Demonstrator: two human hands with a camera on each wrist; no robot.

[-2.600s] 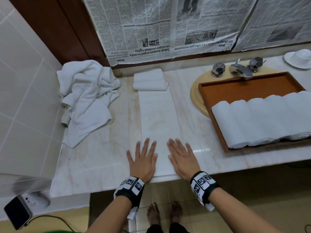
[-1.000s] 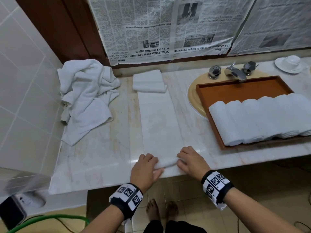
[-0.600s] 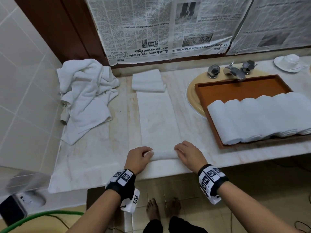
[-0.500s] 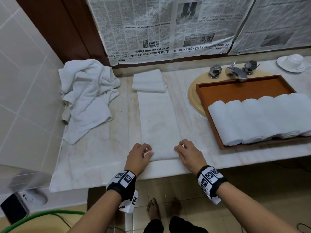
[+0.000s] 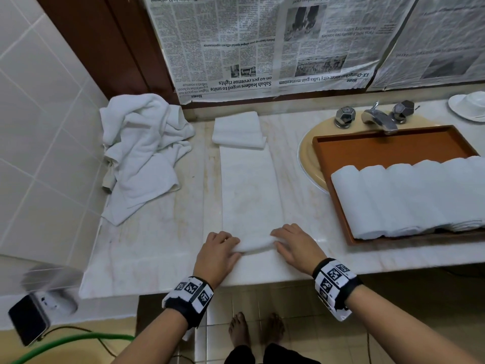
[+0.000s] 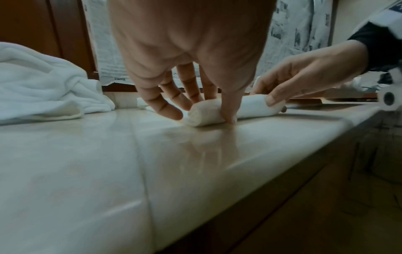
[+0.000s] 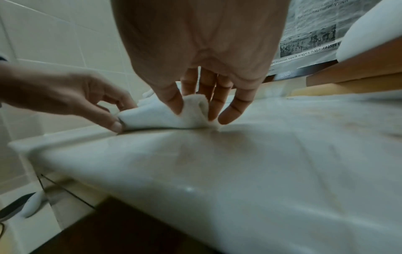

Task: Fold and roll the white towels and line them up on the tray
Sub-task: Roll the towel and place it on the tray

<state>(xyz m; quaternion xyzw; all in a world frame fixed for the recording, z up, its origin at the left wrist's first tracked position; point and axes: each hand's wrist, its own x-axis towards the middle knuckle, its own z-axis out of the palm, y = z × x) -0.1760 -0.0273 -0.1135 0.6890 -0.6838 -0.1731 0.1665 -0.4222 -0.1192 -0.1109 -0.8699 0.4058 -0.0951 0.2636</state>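
Note:
A long folded white towel strip (image 5: 250,185) lies on the marble counter, running away from me. Its near end is wound into a small roll (image 5: 254,245). My left hand (image 5: 223,246) grips the roll's left end, thumb in front and fingers curled behind (image 6: 202,116). My right hand (image 5: 287,244) grips the right end the same way (image 7: 195,115). The roll (image 6: 250,106) rests on the counter between both hands. To the right, an orange-brown tray (image 5: 393,145) over the sink holds several rolled white towels (image 5: 409,195) side by side.
A folded white towel (image 5: 237,130) lies at the strip's far end. A crumpled pile of towels (image 5: 141,151) fills the back left corner by the tiled wall. Taps (image 5: 378,119) and a white cup and saucer (image 5: 469,103) stand behind the tray. The counter edge (image 5: 262,281) is just below my wrists.
My hands went from lying flat on the towel's near end to curling round it. The end has been rolled up and the roll has moved a little away from me.

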